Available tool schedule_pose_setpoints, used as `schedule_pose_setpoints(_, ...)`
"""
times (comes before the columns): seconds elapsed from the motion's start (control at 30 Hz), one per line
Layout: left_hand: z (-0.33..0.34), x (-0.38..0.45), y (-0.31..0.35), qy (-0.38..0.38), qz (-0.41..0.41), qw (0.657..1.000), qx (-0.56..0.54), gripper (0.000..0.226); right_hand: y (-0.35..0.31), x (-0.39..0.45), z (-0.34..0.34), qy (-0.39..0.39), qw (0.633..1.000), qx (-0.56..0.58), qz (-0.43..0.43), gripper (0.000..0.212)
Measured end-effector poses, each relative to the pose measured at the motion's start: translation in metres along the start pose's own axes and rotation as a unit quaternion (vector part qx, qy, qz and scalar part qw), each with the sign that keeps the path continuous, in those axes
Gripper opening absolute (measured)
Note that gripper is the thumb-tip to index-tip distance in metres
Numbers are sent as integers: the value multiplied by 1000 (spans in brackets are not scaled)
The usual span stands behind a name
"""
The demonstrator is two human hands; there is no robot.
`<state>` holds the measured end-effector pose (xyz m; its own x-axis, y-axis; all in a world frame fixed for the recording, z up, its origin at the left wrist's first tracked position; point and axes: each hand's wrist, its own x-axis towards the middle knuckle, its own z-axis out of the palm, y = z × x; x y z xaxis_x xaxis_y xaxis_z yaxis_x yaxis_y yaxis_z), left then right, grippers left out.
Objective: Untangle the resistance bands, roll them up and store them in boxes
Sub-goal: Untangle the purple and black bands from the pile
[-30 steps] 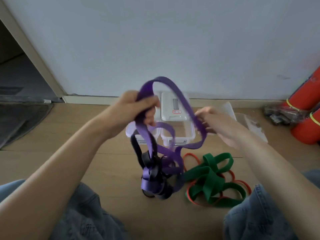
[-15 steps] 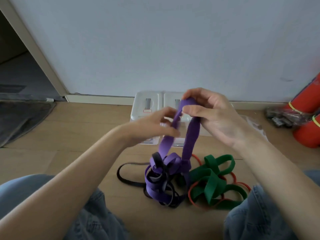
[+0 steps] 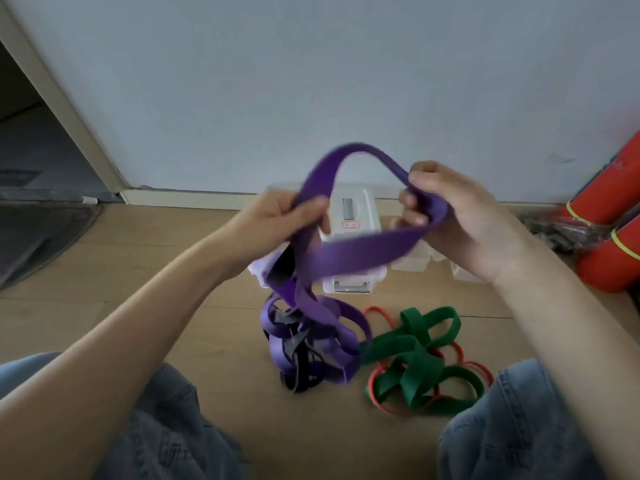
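A wide purple band (image 3: 367,252) is stretched between both hands above the floor. My left hand (image 3: 273,220) grips one side of its loop and my right hand (image 3: 460,216) grips the other, with an arch of band rising between them. Its lower part hangs down into a knot with a thin black band (image 3: 298,362). To the right on the floor a green band (image 3: 412,358) lies tangled with a thin red band (image 3: 379,311). A clear plastic box with a white lid (image 3: 353,216) stands behind the hands; a second box to its left is mostly hidden.
The white wall and skirting board run close behind the boxes. Red cylinders (image 3: 613,251) with yellow stripes lie at the right, beside a crumpled plastic bag (image 3: 554,226). A doorway and dark mat (image 3: 38,237) are at the left. My jeans-clad knees frame the wooden floor.
My hands have moved apart from a close pinch, pulling the purple loop wide and lifting the tangle. The black band's loop that lay out to the left has drawn back into the knot.
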<state>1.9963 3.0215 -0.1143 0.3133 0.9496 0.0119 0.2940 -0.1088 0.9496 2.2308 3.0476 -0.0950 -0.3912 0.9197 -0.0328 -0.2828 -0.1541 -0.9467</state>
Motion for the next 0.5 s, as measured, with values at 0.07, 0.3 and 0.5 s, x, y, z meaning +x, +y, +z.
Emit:
schedule_pose_setpoints(0.07, 6, -4, -16, -73, -93, 963, 242, 25, 13, 0, 0, 64, 987, -142, 41, 10)
schedule_pose_setpoints(0.3, 11, -4, 5, 6, 1, 994, 112, 30, 24, -4, 0, -37, 844, -529, 79, 28)
schedule_pose_setpoints(0.5, 27, -3, 17, -40, 16, 991, 127, 24, 36, -1, 11, -61, 877, -474, 51, 79)
